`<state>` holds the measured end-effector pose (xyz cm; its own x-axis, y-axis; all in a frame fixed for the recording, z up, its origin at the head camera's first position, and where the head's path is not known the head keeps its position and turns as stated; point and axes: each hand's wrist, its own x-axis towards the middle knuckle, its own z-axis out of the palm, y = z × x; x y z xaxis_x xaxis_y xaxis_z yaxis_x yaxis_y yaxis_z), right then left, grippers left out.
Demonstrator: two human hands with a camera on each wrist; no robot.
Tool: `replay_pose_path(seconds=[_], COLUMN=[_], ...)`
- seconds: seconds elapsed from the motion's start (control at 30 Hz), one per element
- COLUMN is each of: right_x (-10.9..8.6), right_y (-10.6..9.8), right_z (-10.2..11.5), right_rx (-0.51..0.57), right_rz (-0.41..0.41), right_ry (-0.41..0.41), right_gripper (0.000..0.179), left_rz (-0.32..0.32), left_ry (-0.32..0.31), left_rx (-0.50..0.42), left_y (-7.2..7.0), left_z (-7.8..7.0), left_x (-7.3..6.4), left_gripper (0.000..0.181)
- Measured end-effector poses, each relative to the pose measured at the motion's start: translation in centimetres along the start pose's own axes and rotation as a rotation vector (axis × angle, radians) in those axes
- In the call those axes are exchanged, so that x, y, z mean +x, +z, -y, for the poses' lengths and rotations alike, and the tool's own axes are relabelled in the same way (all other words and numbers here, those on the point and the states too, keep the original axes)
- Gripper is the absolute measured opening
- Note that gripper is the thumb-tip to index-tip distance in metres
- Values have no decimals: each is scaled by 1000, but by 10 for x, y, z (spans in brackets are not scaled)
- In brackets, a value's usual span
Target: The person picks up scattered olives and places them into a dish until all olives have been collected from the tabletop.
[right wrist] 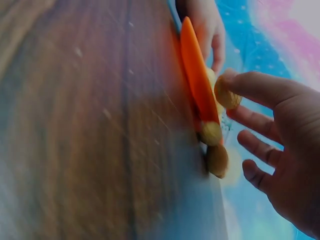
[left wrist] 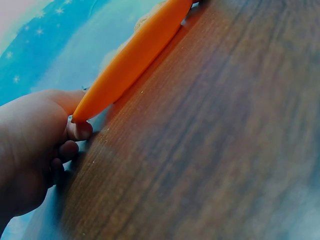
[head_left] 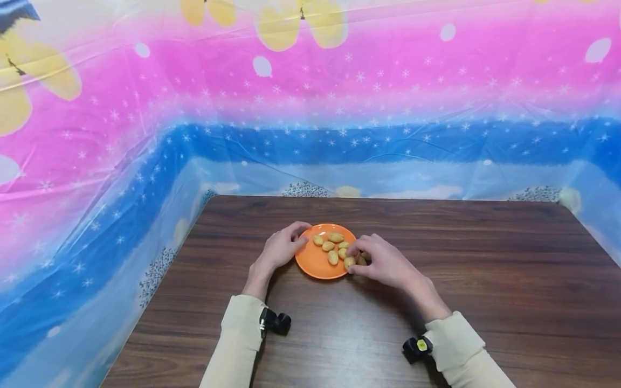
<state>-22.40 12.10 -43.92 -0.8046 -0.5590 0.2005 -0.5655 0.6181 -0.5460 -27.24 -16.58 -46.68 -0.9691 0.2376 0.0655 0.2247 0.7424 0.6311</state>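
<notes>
An orange plate (head_left: 310, 262) sits on the brown table, bearing several small tan oval pieces that look like walnuts or little potatoes. My left hand (head_left: 281, 248) holds the plate's left rim; in the left wrist view the thumb lies over the edge with a fingertip below. Above the plate's right side, my right hand (head_left: 388, 263) pinches one tan oval piece (right wrist: 227, 92) between thumb and index finger, the other fingers spread loosely. Two more oval pieces, a paler one (right wrist: 211, 133) and a browner one (right wrist: 217, 161), lie by the plate's right edge, partly hidden by the hand in the head view.
The wood-grain table (head_left: 339, 345) stretches out around the plate. A pink and blue patterned cloth (head_left: 368, 97) hangs behind and at the left side. A small black camera (head_left: 276, 321) is strapped to the left wrist, another (head_left: 416, 347) to the right.
</notes>
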Motion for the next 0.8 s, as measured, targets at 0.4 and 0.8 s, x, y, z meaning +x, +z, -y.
replay_pose_path(seconds=[0.4,0.8], right_x=[4,0], right_y=[13,-4], right_z=[8,2], right_rx=[-21,-3], right_rz=[-22,-27], right_ry=[44,70], right_gripper=[21,13], left_rz=[3,8], left_ry=[2,2], left_rx=[3,-10], left_y=[1,-1], left_z=[0,-1], left_x=[1,-2], left_gripper=[33,33])
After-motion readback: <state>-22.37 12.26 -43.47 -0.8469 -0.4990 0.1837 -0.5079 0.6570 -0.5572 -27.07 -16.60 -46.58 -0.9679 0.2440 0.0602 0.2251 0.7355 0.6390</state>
